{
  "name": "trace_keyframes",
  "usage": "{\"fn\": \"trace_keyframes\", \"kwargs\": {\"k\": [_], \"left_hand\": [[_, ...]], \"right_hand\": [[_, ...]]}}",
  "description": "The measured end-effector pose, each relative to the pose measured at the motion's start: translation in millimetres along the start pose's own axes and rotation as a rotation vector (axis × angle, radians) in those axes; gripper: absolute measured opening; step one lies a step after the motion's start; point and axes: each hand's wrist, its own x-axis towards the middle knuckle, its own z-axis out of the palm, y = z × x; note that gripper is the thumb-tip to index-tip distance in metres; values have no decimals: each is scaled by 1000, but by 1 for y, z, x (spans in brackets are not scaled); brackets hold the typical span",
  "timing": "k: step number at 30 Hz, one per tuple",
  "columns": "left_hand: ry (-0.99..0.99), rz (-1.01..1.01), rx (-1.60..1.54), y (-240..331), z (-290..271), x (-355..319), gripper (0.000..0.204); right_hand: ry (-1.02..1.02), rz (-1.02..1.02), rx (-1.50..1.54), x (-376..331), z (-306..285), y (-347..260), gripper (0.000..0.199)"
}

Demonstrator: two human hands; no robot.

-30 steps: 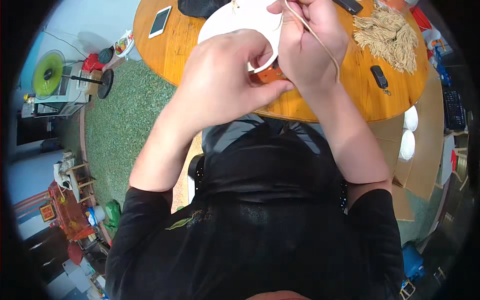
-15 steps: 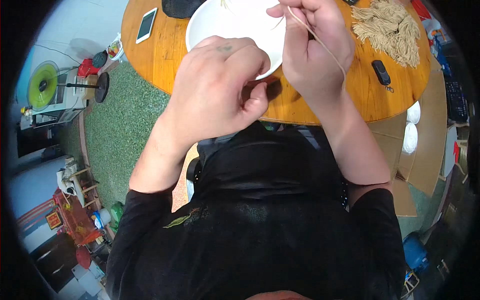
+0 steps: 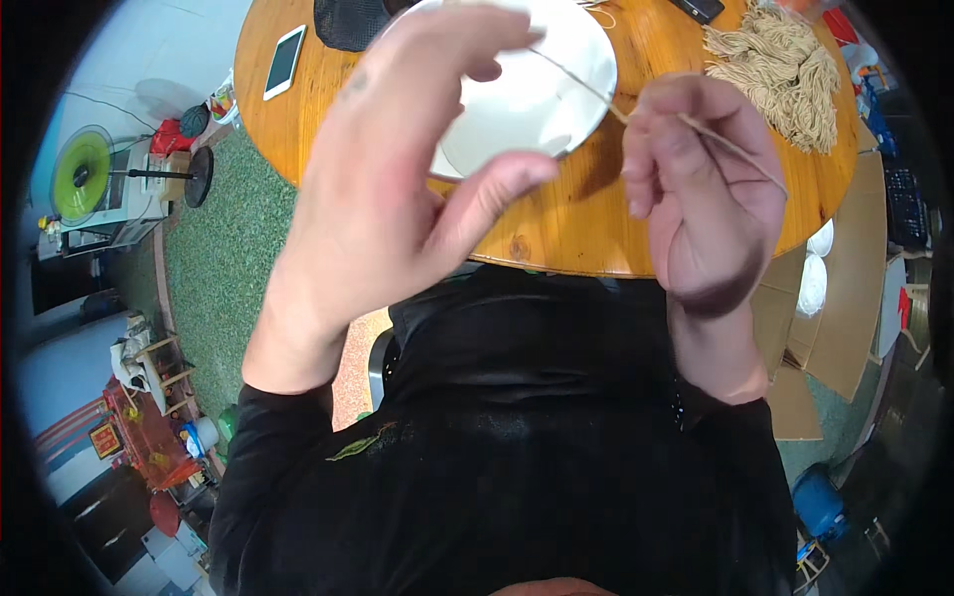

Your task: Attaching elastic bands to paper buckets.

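My right hand (image 3: 708,174) has its thumb and fingers pinched on a thin beige string (image 3: 581,84). One length stretches up and left over a white bowl (image 3: 547,109) towards my left fingertips; another trails across my right palm. My left hand (image 3: 383,169) is over the bowl's left side, its thumb spread wide from the curved fingers. Whether the string's far end touches those fingers is hard to make out. A bundle of beige yarn (image 3: 780,79) lies to the right on the round wooden table (image 3: 586,243).
A white phone (image 3: 285,63) and a black mesh bag (image 3: 348,22) lie at the table's left. A black object (image 3: 701,9) is at the far edge. Flattened cardboard (image 3: 845,288) is on the floor at right; a green fan (image 3: 84,171) stands at left.
My right hand has moved right and nearer with the string, away from the bowl. My left hand has opened, its thumb swinging away from the fingers, which reach farther up.
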Motion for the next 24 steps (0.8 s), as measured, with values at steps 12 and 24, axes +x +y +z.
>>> {"fn": "trace_keyframes", "kwargs": {"k": [12, 24], "left_hand": [[-188, -17, -132, -7, -6, 34, 19], [-115, -84, -96, -23, -16, 32, 26]], "right_hand": [[10, 187, 467, -12, -4, -8, 27], [247, -109, -504, -60, -28, 4, 33]]}}
